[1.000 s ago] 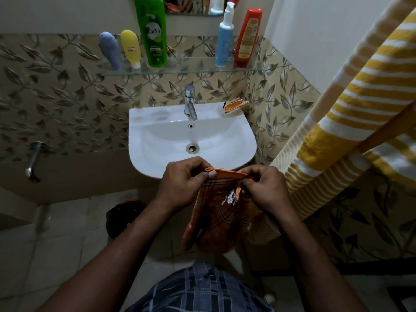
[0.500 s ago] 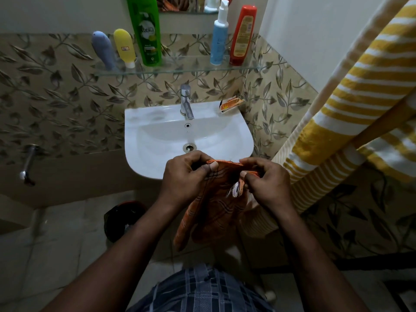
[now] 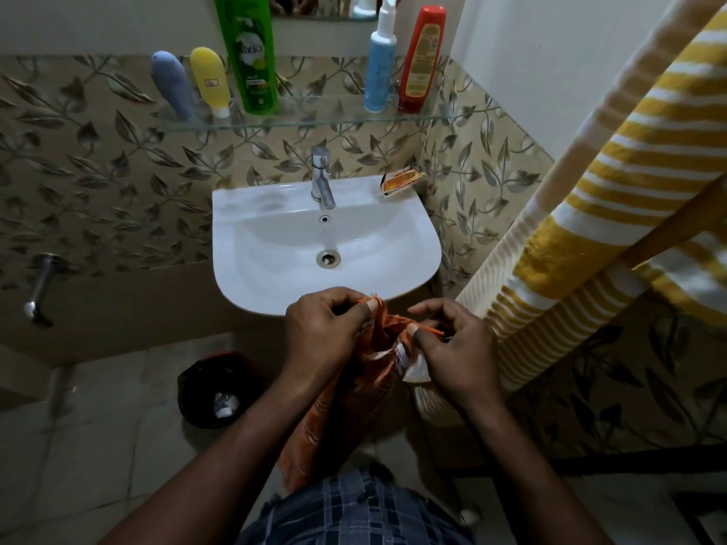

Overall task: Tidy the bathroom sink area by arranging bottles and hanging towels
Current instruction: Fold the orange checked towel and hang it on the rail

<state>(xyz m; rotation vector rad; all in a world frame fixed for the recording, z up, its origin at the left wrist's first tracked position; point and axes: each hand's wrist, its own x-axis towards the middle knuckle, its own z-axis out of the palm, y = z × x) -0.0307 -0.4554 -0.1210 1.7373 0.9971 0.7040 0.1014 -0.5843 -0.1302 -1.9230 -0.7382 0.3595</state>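
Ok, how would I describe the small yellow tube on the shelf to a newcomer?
Find the white ceramic sink; a clear glass shelf runs above it. Second from its left stands the small yellow tube, cap down, between a grey-blue tube and a tall green bottle: the only yellow container.

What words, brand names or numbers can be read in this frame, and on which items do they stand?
"Vatika": on the green bottle standing on the glass shelf.
Red bottle: print on its yellow label, too blurred to read.
Yellow tube: small label, too small to read.
Blue pump bottle: no legible text.
Orange packet on the sink rim: print unreadable.
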